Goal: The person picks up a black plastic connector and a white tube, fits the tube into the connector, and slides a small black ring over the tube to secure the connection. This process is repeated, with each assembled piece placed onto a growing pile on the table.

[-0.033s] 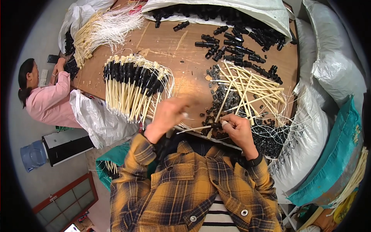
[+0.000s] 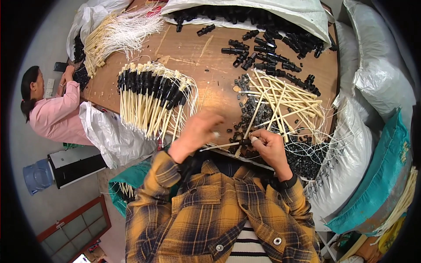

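Cream-coloured and thin, the stick [image 2: 221, 145] I am working on lies level between my two hands at the near edge of the wooden table [image 2: 193, 52], just above my plaid shirt. From the head view, my left hand [image 2: 196, 131] has its fingers curled over the stick's left part, knuckles up; I cannot tell how tightly they close because the back of the hand hides them. My right hand [image 2: 270, 147] pinches the stick's other end, where a small black cap [image 2: 245, 142] sits on it, with thumb and forefinger closed on that joint. Just beyond my right hand a loose heap of the same pale sticks [image 2: 280, 98] lies crisscrossed on a spread of small black pieces [image 2: 302, 155], thin white strings trailing from them toward the table's right edge. Left of centre a bundle of finished sticks [image 2: 151, 103] lies side by side, black caps pointing away from me. Farther back black tube fittings [image 2: 272, 55] spill from a white sack [image 2: 263, 11]. At the far left corner another pile of cream sticks with white strings [image 2: 114, 35] lies near a person in a pink top [image 2: 55, 116], whose hands are at the table's edge. Bulging white bags [image 2: 381, 74] stand at my right.
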`<state>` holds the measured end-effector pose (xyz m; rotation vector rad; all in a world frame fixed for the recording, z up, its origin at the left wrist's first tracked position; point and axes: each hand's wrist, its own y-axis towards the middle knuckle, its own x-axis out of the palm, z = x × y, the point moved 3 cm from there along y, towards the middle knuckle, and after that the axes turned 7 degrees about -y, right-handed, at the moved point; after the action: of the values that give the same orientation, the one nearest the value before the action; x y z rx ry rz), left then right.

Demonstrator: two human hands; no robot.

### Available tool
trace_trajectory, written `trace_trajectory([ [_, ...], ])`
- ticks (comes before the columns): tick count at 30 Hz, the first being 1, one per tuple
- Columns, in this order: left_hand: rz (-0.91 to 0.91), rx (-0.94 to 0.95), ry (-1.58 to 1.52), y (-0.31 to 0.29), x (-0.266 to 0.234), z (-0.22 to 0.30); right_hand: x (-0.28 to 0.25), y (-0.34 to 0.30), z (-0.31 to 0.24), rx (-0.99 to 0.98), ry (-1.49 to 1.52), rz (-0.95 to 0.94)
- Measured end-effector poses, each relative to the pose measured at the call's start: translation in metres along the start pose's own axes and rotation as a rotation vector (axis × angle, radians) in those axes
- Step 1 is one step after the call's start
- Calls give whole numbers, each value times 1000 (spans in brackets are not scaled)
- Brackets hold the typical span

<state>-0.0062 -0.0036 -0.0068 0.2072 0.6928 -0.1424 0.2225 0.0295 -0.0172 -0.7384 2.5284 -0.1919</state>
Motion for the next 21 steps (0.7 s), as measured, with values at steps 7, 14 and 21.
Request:
trace_trajectory([
  [7, 59, -177, -357, 25, 35, -21, 2, 3, 9, 111, 168, 104],
  [14, 248, -74, -522, 31, 43, 35, 11, 23, 3, 171, 117, 123],
  [21, 316, -85, -443, 37, 40, 38, 15, 21, -4, 130, 599, 90],
])
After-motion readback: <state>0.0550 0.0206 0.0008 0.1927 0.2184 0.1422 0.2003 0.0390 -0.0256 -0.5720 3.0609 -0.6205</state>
